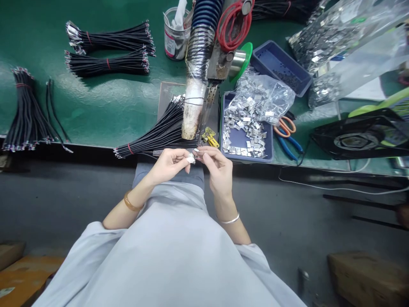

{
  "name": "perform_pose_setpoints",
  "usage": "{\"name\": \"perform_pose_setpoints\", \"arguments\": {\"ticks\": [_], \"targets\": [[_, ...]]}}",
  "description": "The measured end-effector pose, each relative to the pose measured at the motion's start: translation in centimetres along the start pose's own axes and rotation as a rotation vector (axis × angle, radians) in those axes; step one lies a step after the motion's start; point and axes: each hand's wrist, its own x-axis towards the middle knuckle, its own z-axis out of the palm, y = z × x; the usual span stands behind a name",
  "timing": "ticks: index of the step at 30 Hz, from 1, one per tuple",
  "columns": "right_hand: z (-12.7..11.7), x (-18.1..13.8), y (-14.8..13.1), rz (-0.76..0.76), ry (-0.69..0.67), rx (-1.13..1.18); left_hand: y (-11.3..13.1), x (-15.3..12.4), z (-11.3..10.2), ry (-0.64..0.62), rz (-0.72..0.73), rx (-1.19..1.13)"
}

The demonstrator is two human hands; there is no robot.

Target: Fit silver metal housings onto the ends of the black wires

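Both hands meet just off the table's [96,123] front edge: the left hand [168,165] and right hand [217,168] pinch one small metal clip [191,159] between fingertips. It looks light, stiff and slippery, probably sharp-edged; best pinched by its flat faces.

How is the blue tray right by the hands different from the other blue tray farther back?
The near blue tray is heaped with shiny metal clips, and a clear bag rests on it. The far blue tray looks almost bare, holding only tiny dark bits. The near one sits at the table edge beside the right hand; the far one lies turned at an angle. Both are shallow blue trays.
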Motion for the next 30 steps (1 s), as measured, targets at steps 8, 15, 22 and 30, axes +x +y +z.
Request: {"name": "perform_pose_setpoints", "arguments": {"ticks": [8, 15, 22, 30], "targets": [[-0.5, 0.1, 0.4, 0.039, -0.064, -0.007, -0.5, 0.0, 0.1, 0.026, 0.022, 0.048], [0.5, -0.8, -0.2, -0.244, 0.082, -0.244, -0.5, -0.1, 0.8, 0.065, 0.023, 0.018], [0.5, -0.8, -0.2, -0.383, 0.186, -0.345, 0.2, -0.1, 0.6, 0.061, -0.140, -0.132], [-0.4, -1.2, -0.5, -0.667, 0.079, -0.541, -0.2, 0.6, 1.3, 0.186, -0.106, -0.174]]}}
